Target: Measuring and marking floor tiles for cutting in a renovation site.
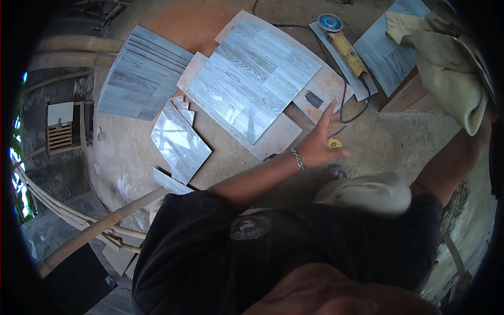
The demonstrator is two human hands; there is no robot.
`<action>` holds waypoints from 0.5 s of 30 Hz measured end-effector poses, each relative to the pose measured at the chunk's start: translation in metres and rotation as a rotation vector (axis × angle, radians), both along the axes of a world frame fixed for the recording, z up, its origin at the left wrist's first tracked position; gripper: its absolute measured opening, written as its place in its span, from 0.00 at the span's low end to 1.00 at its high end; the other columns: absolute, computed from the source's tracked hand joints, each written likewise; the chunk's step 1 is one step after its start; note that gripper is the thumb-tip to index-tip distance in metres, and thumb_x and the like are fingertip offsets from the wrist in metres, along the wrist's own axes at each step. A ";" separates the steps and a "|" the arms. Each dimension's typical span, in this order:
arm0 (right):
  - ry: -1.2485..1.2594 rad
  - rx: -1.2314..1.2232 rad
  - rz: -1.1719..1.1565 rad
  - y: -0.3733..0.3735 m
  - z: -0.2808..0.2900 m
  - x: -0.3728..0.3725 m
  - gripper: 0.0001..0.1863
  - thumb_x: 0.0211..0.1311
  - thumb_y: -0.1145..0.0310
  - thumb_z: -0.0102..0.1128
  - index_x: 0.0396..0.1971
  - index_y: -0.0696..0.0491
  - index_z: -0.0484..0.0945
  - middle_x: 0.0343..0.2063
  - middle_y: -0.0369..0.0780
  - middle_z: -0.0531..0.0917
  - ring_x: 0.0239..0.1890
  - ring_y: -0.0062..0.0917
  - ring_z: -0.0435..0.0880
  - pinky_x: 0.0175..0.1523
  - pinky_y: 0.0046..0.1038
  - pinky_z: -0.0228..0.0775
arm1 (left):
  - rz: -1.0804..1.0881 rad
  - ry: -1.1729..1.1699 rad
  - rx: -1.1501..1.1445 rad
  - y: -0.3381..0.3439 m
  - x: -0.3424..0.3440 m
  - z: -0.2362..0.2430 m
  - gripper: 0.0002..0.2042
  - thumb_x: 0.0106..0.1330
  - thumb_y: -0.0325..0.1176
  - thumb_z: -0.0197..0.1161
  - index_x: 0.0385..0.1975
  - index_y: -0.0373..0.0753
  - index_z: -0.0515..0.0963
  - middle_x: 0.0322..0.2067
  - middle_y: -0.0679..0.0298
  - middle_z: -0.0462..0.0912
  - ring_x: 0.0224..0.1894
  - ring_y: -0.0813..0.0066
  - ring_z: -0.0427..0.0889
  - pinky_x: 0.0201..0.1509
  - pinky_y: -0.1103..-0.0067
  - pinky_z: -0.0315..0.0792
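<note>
My left hand reaches forward with its fingers spread and holds nothing; a metal bracelet sits on the wrist. It hovers just over a small yellow tape measure on the ground, beside the near corner of a stack of large grey wood-grain tiles. My right arm rises at the right edge, and my right hand is mostly hidden under a big beige cloth that it holds up.
A yellow angle grinder with a blue disc lies on a tile strip, its black cable looping toward my left hand. More grey tiles, cut tile pieces, bamboo poles and a wooden stool lie to the left.
</note>
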State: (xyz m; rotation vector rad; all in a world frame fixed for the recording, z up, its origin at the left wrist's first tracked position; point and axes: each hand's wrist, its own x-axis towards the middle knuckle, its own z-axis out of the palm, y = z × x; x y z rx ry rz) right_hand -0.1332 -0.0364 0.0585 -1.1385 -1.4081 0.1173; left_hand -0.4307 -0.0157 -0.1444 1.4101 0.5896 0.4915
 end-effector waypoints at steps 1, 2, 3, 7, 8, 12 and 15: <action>0.096 -0.127 0.040 0.006 -0.016 -0.027 0.23 0.72 0.54 0.56 0.52 0.58 0.68 0.50 0.55 0.78 0.45 0.35 0.82 0.49 0.30 0.78 | 0.108 -0.123 0.014 0.011 0.009 0.018 0.57 0.49 0.58 0.79 0.74 0.41 0.50 0.63 0.53 0.70 0.65 0.65 0.72 0.67 0.68 0.68; 0.148 -0.255 0.092 0.013 -0.032 -0.053 0.24 0.71 0.54 0.57 0.54 0.58 0.68 0.51 0.54 0.78 0.47 0.35 0.81 0.51 0.30 0.77 | 0.160 -0.171 0.015 0.021 0.018 0.034 0.61 0.47 0.60 0.80 0.75 0.41 0.48 0.65 0.54 0.68 0.66 0.66 0.70 0.68 0.68 0.67; 0.175 -0.370 0.145 0.019 -0.047 -0.076 0.25 0.70 0.55 0.58 0.56 0.58 0.68 0.52 0.53 0.78 0.49 0.35 0.81 0.53 0.30 0.75 | 0.095 -0.365 -0.166 0.032 0.022 0.047 0.60 0.46 0.57 0.81 0.74 0.38 0.49 0.66 0.55 0.67 0.69 0.66 0.66 0.70 0.68 0.65; 0.189 -0.697 0.406 0.044 -0.086 -0.125 0.30 0.67 0.57 0.63 0.64 0.56 0.67 0.56 0.48 0.78 0.56 0.33 0.79 0.60 0.31 0.70 | 0.274 -0.417 -0.266 0.081 0.001 0.069 0.45 0.51 0.43 0.82 0.66 0.33 0.63 0.60 0.60 0.74 0.64 0.70 0.71 0.66 0.69 0.68; 0.188 -0.679 0.435 0.049 -0.089 -0.123 0.32 0.66 0.58 0.64 0.66 0.56 0.67 0.57 0.47 0.78 0.58 0.32 0.79 0.62 0.31 0.69 | 0.365 -0.389 -0.091 0.102 -0.010 0.067 0.38 0.53 0.40 0.80 0.62 0.34 0.68 0.56 0.60 0.78 0.60 0.70 0.75 0.64 0.69 0.70; -0.249 -1.197 0.421 0.050 -0.093 -0.091 0.28 0.67 0.55 0.65 0.61 0.54 0.71 0.46 0.45 0.80 0.50 0.29 0.78 0.57 0.33 0.70 | 0.711 0.517 0.879 0.211 -0.103 0.040 0.29 0.52 0.36 0.75 0.54 0.38 0.72 0.49 0.49 0.82 0.51 0.57 0.82 0.61 0.65 0.74; -0.226 -1.172 0.385 0.041 -0.110 -0.077 0.28 0.68 0.51 0.61 0.59 0.55 0.73 0.45 0.47 0.80 0.45 0.35 0.82 0.49 0.32 0.73 | 0.264 1.097 0.494 0.218 -0.139 -0.020 0.36 0.49 0.46 0.73 0.60 0.42 0.71 0.54 0.47 0.76 0.55 0.43 0.77 0.60 0.59 0.73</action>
